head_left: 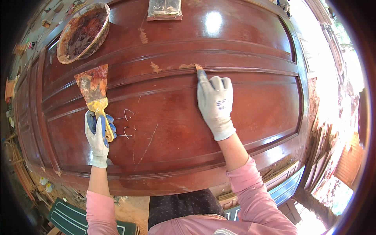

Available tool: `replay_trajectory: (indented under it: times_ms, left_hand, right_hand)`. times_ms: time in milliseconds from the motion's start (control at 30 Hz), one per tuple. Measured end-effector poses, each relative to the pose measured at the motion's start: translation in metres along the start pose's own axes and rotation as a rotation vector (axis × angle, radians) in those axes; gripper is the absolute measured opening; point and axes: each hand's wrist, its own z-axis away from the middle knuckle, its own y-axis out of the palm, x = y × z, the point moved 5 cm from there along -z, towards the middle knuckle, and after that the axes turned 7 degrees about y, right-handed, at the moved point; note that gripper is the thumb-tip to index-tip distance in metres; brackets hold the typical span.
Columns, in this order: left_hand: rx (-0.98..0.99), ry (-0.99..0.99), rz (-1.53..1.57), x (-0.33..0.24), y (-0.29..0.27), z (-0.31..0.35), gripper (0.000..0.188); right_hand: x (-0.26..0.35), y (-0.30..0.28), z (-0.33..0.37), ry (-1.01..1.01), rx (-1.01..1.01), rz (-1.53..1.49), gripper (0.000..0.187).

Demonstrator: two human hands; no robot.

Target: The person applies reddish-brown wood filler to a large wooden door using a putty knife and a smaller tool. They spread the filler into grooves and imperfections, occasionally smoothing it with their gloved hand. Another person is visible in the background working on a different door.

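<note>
A large reddish-brown panelled wooden door [176, 105] lies flat before me. My left hand [98, 135], in a white glove with blue fingers, is closed around the yellow handle of a wide putty knife [93, 84]. Reddish filler smears its blade, which points away from me above the door. My right hand [217, 100], also gloved, reaches to a raised moulding [250, 69] across the door. Its index finger stretches to a small orange-brown spot at the moulding; the other fingers are curled, and whatever they may hold is hidden. Pale filler patches [156, 67] lie left of that fingertip.
A round basin [84, 33] of dark red paste rests at the door's far left. A flat, grey-topped object [164, 8] lies at the far middle. Dark green panels [70, 217] and a blue panel [288, 186] are below the near edge. Wood pieces [321, 156] stand right.
</note>
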Motion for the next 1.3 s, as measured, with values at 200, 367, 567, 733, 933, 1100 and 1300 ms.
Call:
replay_trajectory:
  times_ms: [200, 367, 567, 733, 933, 1100, 1300]
  left_hand:
    - [0.027, -0.02, 0.004, -0.001, -0.001, -0.001, 0.02]
    - [0.059, -0.054, 0.034, 0.002, -0.001, -0.003, 0.019]
    - [0.099, -0.093, 0.071, -0.001, -0.004, -0.003, 0.021]
    - [0.14, -0.116, 0.074, 0.006, -0.008, -0.003, 0.025]
    - [0.147, -0.183, 0.095, 0.004, -0.009, -0.003, 0.031]
    - [0.182, -0.197, 0.095, 0.008, -0.012, -0.003, 0.035]
    - [0.224, -0.187, 0.096, 0.009, -0.014, -0.005, 0.036]
  right_hand:
    - [0.026, 0.008, 0.001, 0.058, 0.05, -0.02, 0.042]
    - [0.027, 0.014, 0.0, 0.135, 0.033, 0.063, 0.045]
    - [0.048, 0.007, -0.006, 0.225, 0.075, -0.015, 0.046]
    - [0.051, 0.013, -0.001, 0.304, 0.077, 0.109, 0.047]
    - [0.049, 0.006, -0.002, 0.492, 0.001, 0.045, 0.046]
    - [0.074, 0.015, 0.003, 0.349, 0.02, -0.025, 0.052]
    - [0.056, 0.013, -0.006, 0.474, -0.026, 0.133, 0.054]
